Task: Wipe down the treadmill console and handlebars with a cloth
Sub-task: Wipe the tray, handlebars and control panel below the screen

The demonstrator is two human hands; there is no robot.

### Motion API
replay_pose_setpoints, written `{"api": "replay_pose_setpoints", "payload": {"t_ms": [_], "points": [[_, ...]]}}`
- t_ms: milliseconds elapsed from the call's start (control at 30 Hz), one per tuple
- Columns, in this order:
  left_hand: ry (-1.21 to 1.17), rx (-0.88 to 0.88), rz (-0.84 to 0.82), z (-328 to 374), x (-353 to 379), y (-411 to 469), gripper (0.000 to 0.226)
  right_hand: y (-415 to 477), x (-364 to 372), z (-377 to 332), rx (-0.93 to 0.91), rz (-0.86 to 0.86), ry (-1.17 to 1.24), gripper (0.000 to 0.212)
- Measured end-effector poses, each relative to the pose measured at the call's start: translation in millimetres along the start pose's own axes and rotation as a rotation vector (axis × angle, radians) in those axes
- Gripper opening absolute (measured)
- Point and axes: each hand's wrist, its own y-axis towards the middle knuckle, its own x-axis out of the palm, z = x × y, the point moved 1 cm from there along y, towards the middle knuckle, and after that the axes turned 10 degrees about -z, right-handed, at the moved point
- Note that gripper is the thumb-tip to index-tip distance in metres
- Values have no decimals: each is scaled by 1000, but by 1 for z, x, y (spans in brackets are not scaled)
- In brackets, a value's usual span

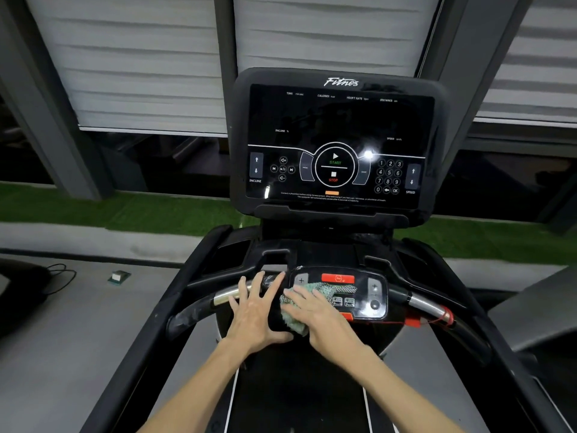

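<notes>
The cloth (332, 289), a pale green mesh piece, lies on the left part of the small control panel (373, 300) fixed at the middle of the handlebar (226, 295). We note that it hangs over the panel's near left edge. The right hand (315, 312) lies flat on top of the cloth and presses it against the panel. Its fingers are straight and slightly spread, and we see none of them curled round the fabric. The left hand (256, 310) sits just beside the right hand, to its left. Its fingers are straight and fanned apart, and it holds nothing. Its fingertips reach across the chrome section of the handlebar, and its palm rests on the black housing next to the panel. On the uncovered part of the panel we see a red button (337, 278) along the far edge. A red cord (448, 317) is wound round the chrome section on the right side of the handlebar. The console (337, 120) stands upright beyond the handlebar, well apart from both hands, its dark screen marked START and STOP at the centre. The belt (296, 398) runs below the forearms. Behind the console we see grey blinds (140, 57) and a strip of green turf (93, 209). On the floor to the left lie a small box (118, 276) and a black cable (61, 276).
</notes>
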Motion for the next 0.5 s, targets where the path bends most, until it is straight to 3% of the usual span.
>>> {"api": "replay_pose_setpoints", "payload": {"t_ms": [133, 267, 500], "points": [[-5, -13, -6, 1, 0, 0, 124, 36, -25, 5, 131, 40, 4, 73], [-1, -21, -7, 0, 0, 1, 122, 44, -19, -1, 237, 185, 72, 71], [-17, 2, 7, -1, 1, 0, 122, 5, 21, -11, 147, 95, 112, 76]]}}
